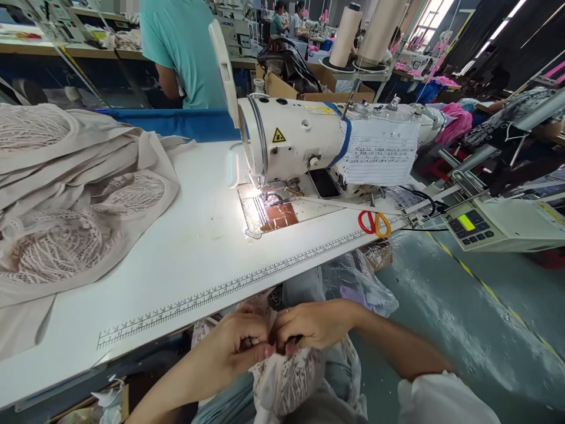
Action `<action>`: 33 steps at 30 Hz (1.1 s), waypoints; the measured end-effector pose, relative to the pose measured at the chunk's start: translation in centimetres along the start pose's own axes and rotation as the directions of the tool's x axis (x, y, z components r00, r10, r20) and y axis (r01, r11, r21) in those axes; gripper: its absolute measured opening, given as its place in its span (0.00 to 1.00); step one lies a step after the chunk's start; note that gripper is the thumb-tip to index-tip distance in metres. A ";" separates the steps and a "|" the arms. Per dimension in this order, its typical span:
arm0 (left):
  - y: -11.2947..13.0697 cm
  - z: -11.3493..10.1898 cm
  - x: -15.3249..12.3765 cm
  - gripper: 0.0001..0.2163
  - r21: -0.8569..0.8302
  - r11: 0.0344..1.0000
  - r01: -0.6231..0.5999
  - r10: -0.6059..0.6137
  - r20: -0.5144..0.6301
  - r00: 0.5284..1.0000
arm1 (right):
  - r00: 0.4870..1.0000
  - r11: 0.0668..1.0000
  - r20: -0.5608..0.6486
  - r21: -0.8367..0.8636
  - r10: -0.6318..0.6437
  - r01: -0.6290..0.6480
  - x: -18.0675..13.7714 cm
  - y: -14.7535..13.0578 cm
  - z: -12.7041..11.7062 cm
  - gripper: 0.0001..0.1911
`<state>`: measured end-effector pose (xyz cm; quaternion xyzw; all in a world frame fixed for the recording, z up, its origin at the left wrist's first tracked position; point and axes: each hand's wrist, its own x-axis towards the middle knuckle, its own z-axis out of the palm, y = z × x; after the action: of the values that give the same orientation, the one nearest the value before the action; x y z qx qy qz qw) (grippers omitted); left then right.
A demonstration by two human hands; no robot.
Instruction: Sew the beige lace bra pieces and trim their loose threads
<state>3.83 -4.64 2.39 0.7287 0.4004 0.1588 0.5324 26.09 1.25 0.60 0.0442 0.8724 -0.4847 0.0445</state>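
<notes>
Below the table's front edge, over my lap, both hands are closed on a beige lace garment [286,377]. My left hand [241,341] pinches it from the left side. Close beside it, my right hand [304,327] grips the same fabric, with fingers curled and the thumb pressed in. A small dark bit shows at the right fingertips; I cannot make out what it is. Part of the lace hangs down between my knees. Beyond the hands stands a white sewing machine [300,132] with its needle area lit, apart from the cloth.
Beige lace garments [88,218] are heaped on the table's left. A printed ruler [229,288] runs along the front edge. Scissors [374,224] with red and orange handles lie at the right, near a control panel [474,227]. A phone [323,183] rests by the machine; a co-worker [188,53] sits beyond.
</notes>
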 end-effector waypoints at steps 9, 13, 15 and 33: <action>-0.3 0.3 -0.2 0.12 -0.124 0.986 0.114 -0.088 0.199 0.976 | 0.973 0.981 0.230 0.195 -0.025 -0.021 -0.6 1.6 -0.9 0.15; 0.1 0.9 0.3 0.11 -0.085 0.996 0.009 0.006 0.174 0.985 | 0.958 0.984 0.285 0.170 -0.005 -0.045 0.4 1.9 -0.8 0.13; 0.2 1.0 0.5 0.12 -0.058 0.997 -0.056 0.064 0.139 0.988 | 0.974 0.991 0.223 0.120 0.032 -0.060 0.7 1.5 -0.6 0.11; -0.1 1.3 -0.2 0.12 0.128 0.992 -0.013 0.007 0.051 0.999 | 0.298 0.600 -0.946 -0.167 0.125 -0.782 -2.4 4.2 -5.4 0.17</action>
<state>4.51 -5.62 1.84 0.7671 0.3926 0.1170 0.4936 28.82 7.97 0.22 0.5320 0.8095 -0.0379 -0.2456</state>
